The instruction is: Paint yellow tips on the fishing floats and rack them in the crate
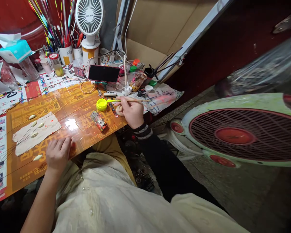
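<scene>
My right hand is closed on a thin paintbrush held nearly level. The brush's yellow-coated tip reaches the rim of a small jar of bright yellow paint. Just below the jar lies a paint-crusted block. At the table's near edge my left hand rests with its fingers laid on the surface, holding nothing. To its left, several small pale spindle-shaped pieces with thin dark stems, one of them a pale piece, lie on and around a beige cloth.
A phone leans on a stand behind the jar. Behind it are a small white fan, a cup of colourful thin rods and a red-lidded jar. Paint pots and a brush holder crowd the right corner. A large floor fan stands right.
</scene>
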Demonstrator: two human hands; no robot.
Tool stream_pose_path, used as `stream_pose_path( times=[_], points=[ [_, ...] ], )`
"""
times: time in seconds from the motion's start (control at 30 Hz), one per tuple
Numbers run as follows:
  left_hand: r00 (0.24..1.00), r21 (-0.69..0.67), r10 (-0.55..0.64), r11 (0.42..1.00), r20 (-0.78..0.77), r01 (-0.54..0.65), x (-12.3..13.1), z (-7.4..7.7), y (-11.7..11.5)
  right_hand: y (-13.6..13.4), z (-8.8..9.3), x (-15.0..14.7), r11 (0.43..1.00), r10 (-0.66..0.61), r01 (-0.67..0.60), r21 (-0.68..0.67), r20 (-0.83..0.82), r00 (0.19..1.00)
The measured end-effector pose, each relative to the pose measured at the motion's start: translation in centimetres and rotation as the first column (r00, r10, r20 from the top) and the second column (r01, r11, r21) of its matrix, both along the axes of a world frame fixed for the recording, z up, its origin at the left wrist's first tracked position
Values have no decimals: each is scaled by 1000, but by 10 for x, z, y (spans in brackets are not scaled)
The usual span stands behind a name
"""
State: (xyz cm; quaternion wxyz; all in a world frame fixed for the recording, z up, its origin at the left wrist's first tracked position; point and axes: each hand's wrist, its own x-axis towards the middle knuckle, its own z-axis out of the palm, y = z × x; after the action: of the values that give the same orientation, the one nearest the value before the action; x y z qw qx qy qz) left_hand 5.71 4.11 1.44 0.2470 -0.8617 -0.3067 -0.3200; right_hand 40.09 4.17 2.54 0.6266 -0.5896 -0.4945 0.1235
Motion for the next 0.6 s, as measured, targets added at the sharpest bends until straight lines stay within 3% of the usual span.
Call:
stream_pose_path(
  times=[0.1,0.27,0.4,0.6],
  points=[
    [1000,-32,8,999,-9,-8,0,0,-1,-31,-9,-21,992,-28,34,120,-51,998],
    [1000,-25,1,1000,-7,-1,-4,0,-3,-77,-52,-66,939,72,-136,316,205,976],
    [1000,-31,-11,999,-14,10,-4,1,-3,-81,-82,-85,916,28,-134,378,272,962],
    [1000,-41,-6,999,-5,5,-4,1,-3,-72,-97,-89,926,-9,-96,366,275,961]
  ],
)
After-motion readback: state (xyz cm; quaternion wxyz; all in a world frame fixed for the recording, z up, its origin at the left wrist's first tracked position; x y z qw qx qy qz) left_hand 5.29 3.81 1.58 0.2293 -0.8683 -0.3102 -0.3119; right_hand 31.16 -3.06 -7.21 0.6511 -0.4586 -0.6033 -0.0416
